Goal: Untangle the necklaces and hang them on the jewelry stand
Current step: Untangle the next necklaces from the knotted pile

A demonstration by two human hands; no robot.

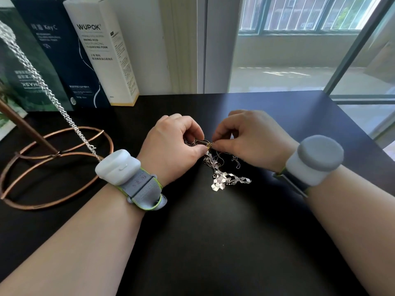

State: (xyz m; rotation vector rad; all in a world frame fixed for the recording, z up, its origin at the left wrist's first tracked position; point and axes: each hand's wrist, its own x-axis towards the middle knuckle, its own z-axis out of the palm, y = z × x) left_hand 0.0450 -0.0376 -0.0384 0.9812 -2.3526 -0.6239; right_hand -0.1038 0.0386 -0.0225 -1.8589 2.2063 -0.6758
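A tangle of thin silver necklaces lies on the black table, partly lifted at its top. My left hand and my right hand both pinch the tangle near a small gold piece, fingertips almost touching each other. A diamond-link chain trails down onto the table below them. At the left stands the copper jewelry stand with a ringed base and a slanted stem. A silver chain necklace hangs from its top, which is out of view, down towards the base.
Three tall cosmetic boxes stand along the back left against the wall. A window and sliding glass door lie behind the table. The table's right edge runs close to my right wrist. Both wrists wear strapped sensor units.
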